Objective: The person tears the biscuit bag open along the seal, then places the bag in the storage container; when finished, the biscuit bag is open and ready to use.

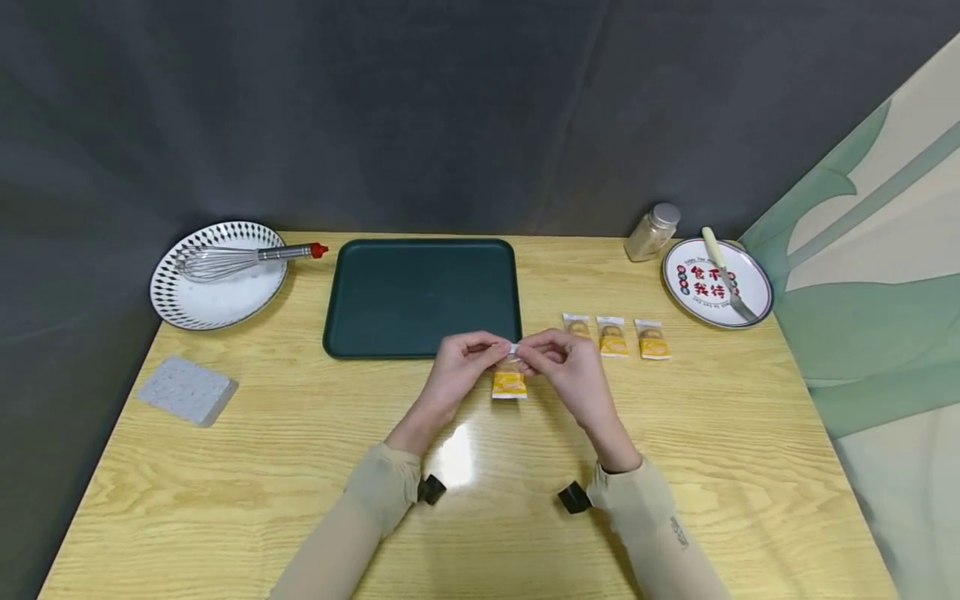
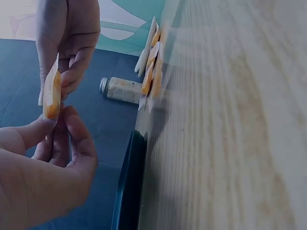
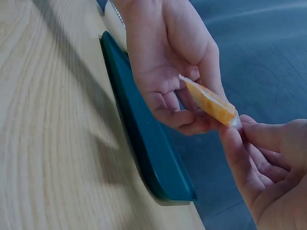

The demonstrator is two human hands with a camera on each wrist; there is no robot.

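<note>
A small yellow and clear snack packet (image 1: 510,385) hangs between both hands, held above the table near the tray's front right corner. My left hand (image 1: 463,372) pinches one side of its white top edge between thumb and forefinger. On the other side of that edge, my right hand (image 1: 572,372) pinches in the same way, the fingertips of both close together. Seen edge-on in the left wrist view, the packet (image 2: 53,93) is slightly puffed and looks sealed. From the right wrist, its orange-yellow side (image 3: 211,103) shows, with the top end at the fingertips.
A dark green tray (image 1: 423,296) lies behind the hands. Three similar packets (image 1: 612,337) lie in a row at right, near a jar (image 1: 651,233) and a plate (image 1: 678,292) with a spreader (image 1: 726,271). At left are a patterned plate (image 1: 217,312), a whisk (image 1: 247,258) and a grey sponge (image 1: 187,389).
</note>
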